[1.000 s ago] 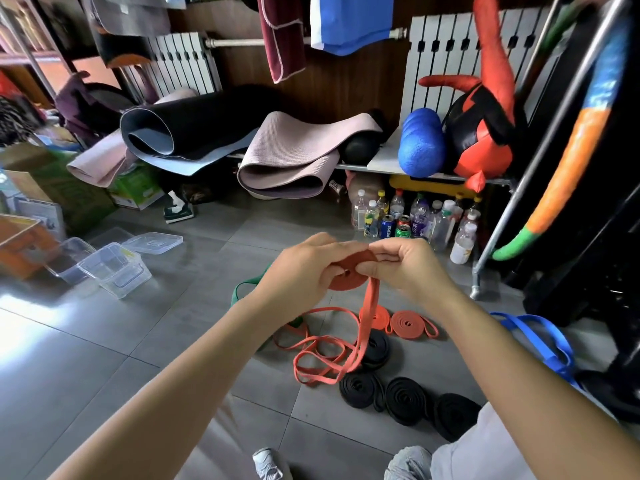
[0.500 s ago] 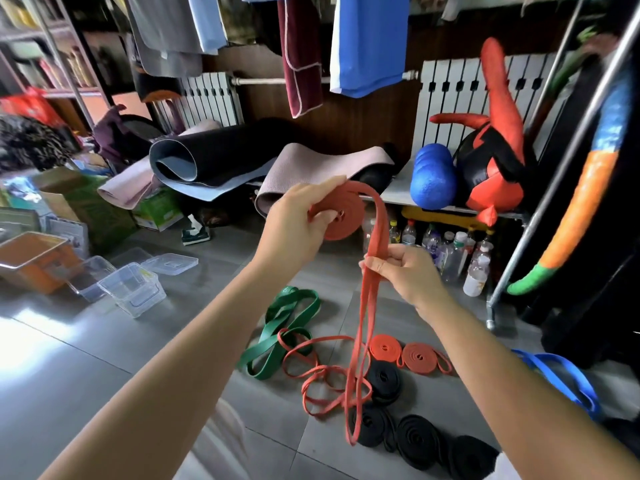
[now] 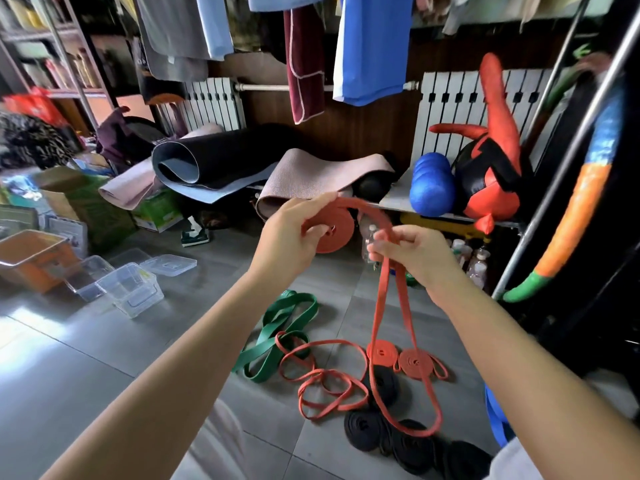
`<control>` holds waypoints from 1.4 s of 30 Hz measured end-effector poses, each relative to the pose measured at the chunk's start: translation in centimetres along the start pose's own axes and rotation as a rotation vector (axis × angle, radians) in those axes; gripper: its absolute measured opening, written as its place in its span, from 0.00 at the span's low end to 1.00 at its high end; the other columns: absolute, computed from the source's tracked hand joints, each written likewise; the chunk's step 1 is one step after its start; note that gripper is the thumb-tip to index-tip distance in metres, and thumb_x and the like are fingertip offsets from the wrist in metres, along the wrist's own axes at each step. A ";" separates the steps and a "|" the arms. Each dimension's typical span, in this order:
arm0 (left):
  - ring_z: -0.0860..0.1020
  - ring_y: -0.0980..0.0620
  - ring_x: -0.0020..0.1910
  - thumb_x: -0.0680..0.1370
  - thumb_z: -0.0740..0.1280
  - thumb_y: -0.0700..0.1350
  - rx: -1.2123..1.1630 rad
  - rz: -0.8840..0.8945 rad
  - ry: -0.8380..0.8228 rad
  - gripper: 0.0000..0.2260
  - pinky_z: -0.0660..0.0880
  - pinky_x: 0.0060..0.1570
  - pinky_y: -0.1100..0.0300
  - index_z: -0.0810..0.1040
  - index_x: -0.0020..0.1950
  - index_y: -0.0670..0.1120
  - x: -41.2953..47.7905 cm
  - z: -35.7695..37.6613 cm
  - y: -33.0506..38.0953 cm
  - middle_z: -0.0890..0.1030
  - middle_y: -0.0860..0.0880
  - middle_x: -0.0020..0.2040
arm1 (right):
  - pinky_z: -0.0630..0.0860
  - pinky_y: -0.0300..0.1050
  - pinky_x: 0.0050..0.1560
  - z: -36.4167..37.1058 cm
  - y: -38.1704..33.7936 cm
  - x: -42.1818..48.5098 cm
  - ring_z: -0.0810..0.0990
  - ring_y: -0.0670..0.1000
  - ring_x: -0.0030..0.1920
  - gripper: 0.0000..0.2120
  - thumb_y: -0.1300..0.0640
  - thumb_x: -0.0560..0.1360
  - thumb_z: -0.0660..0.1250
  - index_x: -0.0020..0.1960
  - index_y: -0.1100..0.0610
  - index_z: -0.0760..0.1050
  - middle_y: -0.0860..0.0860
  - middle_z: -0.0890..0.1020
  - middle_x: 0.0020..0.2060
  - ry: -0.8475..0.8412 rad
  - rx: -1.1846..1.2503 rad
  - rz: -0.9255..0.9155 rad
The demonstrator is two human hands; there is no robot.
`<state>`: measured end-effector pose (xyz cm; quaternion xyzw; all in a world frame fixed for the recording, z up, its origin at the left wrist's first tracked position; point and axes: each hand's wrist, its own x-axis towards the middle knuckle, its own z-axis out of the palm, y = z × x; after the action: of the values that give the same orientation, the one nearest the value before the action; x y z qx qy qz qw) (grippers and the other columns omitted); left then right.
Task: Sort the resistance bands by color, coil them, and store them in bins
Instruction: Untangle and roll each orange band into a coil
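Coiling is the step in hand: a flat orange rubber resistance band [image 3: 388, 306] is partly wound into a disc held up at chest height, its free length hanging as a long loop whose bottom lies across the black coiled bands [image 3: 367, 429] on the grey tiled floor [image 3: 104, 358]. The left hand [image 3: 287, 237] is closed around the disc, thumb and fingers pinching its faces. The right hand [image 3: 415, 251] is loosely curled, fingers pinching the doubled strap just beside the disc and feeding it.

Next, I judge, the strap must be guided flat round the disc under even tension until the loop is used up. Two finished orange coils [image 3: 398, 356], a loose orange band [image 3: 322, 379] and a loose green band [image 3: 277, 337] lie below; clear plastic bins [image 3: 128, 289] stand well apart at left.
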<state>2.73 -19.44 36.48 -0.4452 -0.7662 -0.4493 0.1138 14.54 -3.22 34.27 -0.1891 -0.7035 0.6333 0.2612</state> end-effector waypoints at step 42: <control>0.77 0.46 0.52 0.75 0.66 0.37 0.232 0.290 -0.359 0.23 0.77 0.47 0.51 0.72 0.68 0.54 -6.6 4.4 1.3 0.75 0.49 0.58 | 0.79 0.36 0.46 -1.5 4.7 -5.1 0.84 0.45 0.43 0.14 0.66 0.68 0.74 0.44 0.48 0.81 0.45 0.86 0.39 -0.123 -0.129 -0.153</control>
<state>8.57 -19.49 30.98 -0.6070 -0.7485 -0.2513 0.0895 19.22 -4.47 29.04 -0.1120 -0.7700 0.5753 0.2522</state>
